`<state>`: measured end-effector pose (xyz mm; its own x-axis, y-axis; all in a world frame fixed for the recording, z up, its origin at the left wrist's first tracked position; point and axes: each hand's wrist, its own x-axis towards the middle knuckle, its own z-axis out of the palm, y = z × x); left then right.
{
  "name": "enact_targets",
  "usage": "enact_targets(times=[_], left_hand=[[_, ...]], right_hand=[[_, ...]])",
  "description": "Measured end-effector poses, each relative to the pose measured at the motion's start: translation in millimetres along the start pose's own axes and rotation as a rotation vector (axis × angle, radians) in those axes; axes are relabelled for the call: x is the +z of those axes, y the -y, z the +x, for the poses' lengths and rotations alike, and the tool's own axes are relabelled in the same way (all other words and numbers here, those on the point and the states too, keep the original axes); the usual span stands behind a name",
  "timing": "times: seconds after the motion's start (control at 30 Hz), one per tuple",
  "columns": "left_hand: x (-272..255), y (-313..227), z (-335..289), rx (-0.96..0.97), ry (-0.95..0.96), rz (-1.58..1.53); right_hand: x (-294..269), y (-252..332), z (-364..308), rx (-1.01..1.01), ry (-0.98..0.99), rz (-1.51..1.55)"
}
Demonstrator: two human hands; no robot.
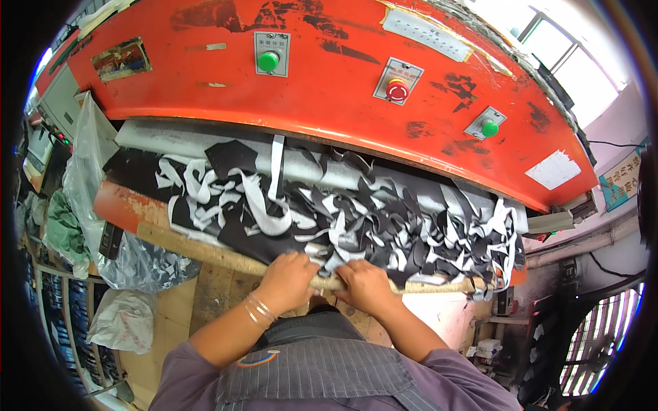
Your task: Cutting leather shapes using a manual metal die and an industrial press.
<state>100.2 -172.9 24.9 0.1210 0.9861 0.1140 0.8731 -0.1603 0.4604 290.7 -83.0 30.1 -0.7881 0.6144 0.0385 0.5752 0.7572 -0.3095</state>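
Observation:
My left hand (290,281) is closed over the near edge of a thick tan board (226,259), fingers curled on top. Just to its right, my right hand (367,285) grips the same edge, its fingers bent at the scraps. Over the board lies a tangled heap of black and white sheet offcuts (404,226), with curled strips and cut-out holes. A long white strip (260,209) stands out at the left of the heap. A black sheet piece (236,159) lies farther back. My fingertips are partly hidden, so whether they also pinch scraps is unclear.
A red press beam (308,89) spans above the board, with green buttons (268,61) and a red stop button (397,90). Clear plastic bags (92,171) hang at the left, above a white sack (123,320). A shelf (504,320) stands at the right.

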Motion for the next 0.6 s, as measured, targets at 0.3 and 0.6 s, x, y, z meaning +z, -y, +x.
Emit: enact_targets(times=[0.3, 0.6], left_hand=[[-26.0, 94.6, 191.3, -0.129, -0.368, -0.045], [17.4, 151.8, 237.1, -0.109, -0.220, 0.169]], right_hand=[[-58.9, -97.6, 173.7, 0.126, -0.062, -0.059], [-24.4, -209.4, 202.1, 0.091, -0.448, 1.057]])
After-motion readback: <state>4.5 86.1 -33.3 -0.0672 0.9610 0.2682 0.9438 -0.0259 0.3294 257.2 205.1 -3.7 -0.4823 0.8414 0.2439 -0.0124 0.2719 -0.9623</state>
